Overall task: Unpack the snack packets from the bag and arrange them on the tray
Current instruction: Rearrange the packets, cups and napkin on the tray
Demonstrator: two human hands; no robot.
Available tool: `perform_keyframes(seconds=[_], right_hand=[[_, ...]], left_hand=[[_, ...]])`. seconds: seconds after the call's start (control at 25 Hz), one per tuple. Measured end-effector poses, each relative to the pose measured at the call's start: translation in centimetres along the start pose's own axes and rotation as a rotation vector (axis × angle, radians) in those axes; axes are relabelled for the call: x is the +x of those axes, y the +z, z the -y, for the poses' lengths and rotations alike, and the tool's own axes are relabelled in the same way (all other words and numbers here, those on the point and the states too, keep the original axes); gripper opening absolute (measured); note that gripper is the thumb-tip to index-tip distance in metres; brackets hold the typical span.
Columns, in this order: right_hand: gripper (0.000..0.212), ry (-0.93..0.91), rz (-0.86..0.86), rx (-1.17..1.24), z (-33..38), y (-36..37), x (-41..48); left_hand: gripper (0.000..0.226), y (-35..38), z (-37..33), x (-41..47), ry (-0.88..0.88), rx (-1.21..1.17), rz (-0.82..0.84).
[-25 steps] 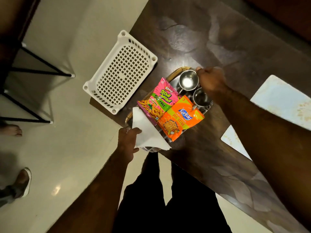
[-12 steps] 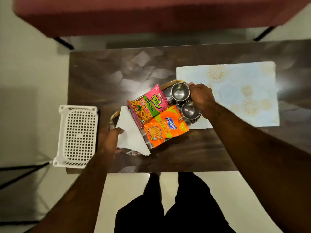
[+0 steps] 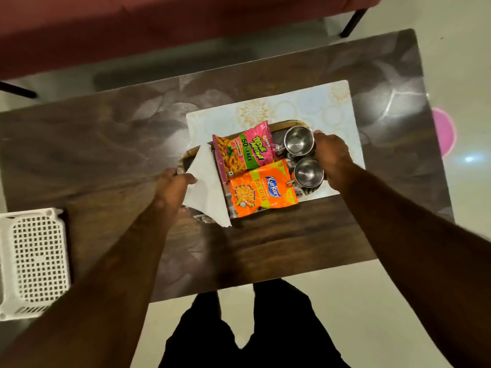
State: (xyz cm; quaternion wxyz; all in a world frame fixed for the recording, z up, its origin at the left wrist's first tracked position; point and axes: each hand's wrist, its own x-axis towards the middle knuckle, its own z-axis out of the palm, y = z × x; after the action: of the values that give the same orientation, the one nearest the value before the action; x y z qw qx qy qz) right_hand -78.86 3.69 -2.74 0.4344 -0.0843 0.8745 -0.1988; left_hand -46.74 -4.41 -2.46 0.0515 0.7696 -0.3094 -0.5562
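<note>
A wooden-rimmed tray (image 3: 189, 154) sits partly over a pale placemat (image 3: 313, 107) on the dark table. On it lie a pink snack packet (image 3: 243, 152) and an orange snack packet (image 3: 261, 192), with a folded white napkin (image 3: 206, 187) at the tray's left end and two steel cups (image 3: 299, 143) (image 3: 308, 172) at the right end. My left hand (image 3: 172, 185) grips the tray's left edge, thumb on the napkin. Gripping the right edge beside the cups is my right hand (image 3: 332, 155). No bag is visible.
A white perforated plastic basket (image 3: 33, 261) lies at the table's left end, overhanging the edge. A dark red sofa (image 3: 159, 25) stands behind the table. My legs are at the near table edge. A pink round object (image 3: 443, 131) lies on the floor to the right.
The tray, held at both ends, has shifted right along the table and now rests partly on the placemat. The basket is now farther left of the tray.
</note>
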Motion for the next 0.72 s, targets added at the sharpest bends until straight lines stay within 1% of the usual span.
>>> perform_keyframes(seconds=[0.16,0.28,0.44,0.72], right_hand=[[0.060,0.051,0.013,0.064,-1.0,-2.2,3.3],[0.057,0.047,0.046,0.068,-0.8,-2.7,5.1],[0.060,0.054,0.053,0.141,-0.6,-2.7,7.2],[0.062,0.064,0.087,0.133,-1.3,-3.4,8.7]], left_hand=[[0.041,4.0,-2.0,1.4,-0.008,0.046,0.007],[0.044,5.2,-3.2,2.4,-0.015,0.061,-0.008],[0.050,6.7,-4.3,3.6,0.002,0.095,-0.036],[0.054,8.4,-4.2,4.0,0.006,0.129,-0.040]])
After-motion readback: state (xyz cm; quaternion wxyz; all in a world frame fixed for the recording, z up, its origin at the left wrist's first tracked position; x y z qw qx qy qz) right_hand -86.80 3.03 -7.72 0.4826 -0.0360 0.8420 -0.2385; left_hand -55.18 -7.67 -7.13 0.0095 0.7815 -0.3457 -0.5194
